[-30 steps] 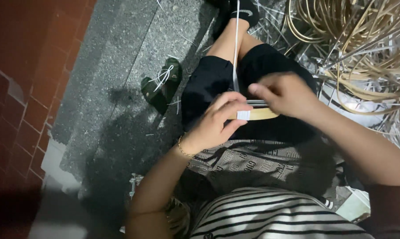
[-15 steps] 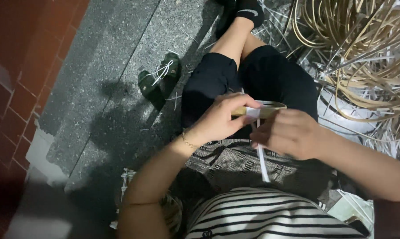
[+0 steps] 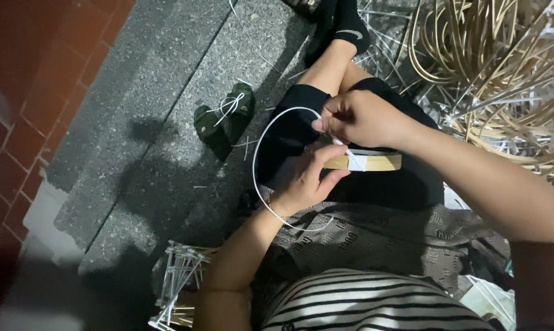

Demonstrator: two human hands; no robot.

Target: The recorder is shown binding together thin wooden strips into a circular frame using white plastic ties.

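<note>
1. Head view: the left hand (image 3: 307, 184) clamps the tan rattan piece (image 3: 375, 162) over the lap, fingers closed around its near end.
2. Right hand (image 3: 360, 116), just above the piece, pinches the white strip (image 3: 255, 153), which loops wide to the left.
3. Step, as I judge it: wrapping a binding (image 3: 355, 160); next calls for drawing the loop snug.
4. Green sandal (image 3: 225, 116) lies left of the piece; the cane pile (image 3: 504, 55) crowds its right, where loose strips could snag.
</note>
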